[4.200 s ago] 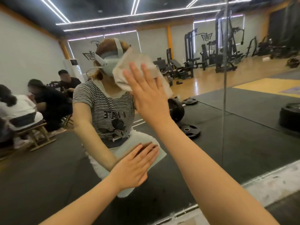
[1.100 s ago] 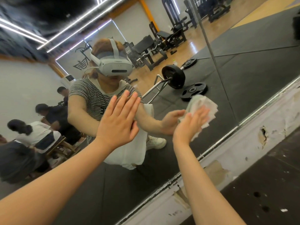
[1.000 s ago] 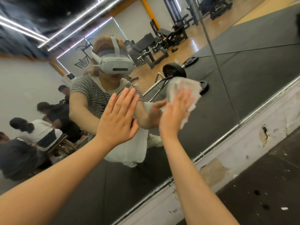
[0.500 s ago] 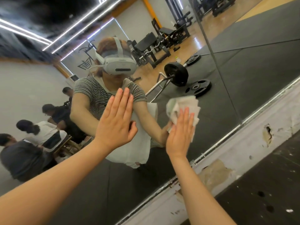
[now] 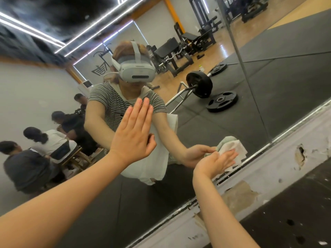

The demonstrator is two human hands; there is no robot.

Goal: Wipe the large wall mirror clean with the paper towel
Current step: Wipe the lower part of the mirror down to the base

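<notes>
Head view: right hand (image 5: 217, 162) flat, pressing paper towel (image 5: 232, 149) near mirror (image 5: 286, 83) bottom edge.
Left hand (image 5: 133, 133): fingers straight, braced on mirror.
Tip: keep even pressure, overlap strokes.

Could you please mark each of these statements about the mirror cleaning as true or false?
1. The right hand presses the paper towel against the mirror. True.
2. The towel sits near the top of the mirror. False: it is low, close to the bottom edge of the mirror.
3. The left hand lies flat on the glass with straight fingers. True.
4. The left hand holds a second towel. False: it holds nothing.
5. The wall strip below the mirror is smooth and freshly painted. False: it is chipped and peeling.
</notes>
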